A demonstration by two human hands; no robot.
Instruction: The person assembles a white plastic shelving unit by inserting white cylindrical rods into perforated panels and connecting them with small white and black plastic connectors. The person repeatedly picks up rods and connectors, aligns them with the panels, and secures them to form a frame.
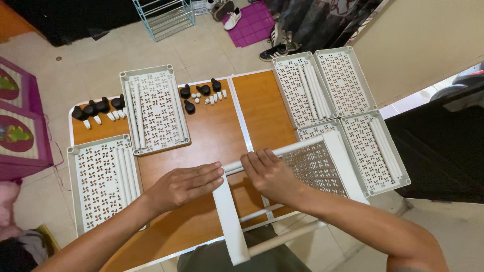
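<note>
A partly built white rack (322, 166) of perforated shelf panels and white tubes stands on its side at the table's near edge. My right hand (269, 174) grips its top white tube (302, 146) from above. My left hand (184, 185) lies flat, fingers together, pressing against the tube's left end and the upright white panel (229, 221). Lower tubes (282, 238) run across beneath my right arm.
On the orange folding table (212, 136) lie white perforated shelf panels at the left (98, 181), the middle back (156, 108) and the right (322, 83), some with tubes on them. Black caps (98, 107) and small white pegs (212, 98) sit at the back. Shoes and a blue wire rack (166, 17) stand on the floor.
</note>
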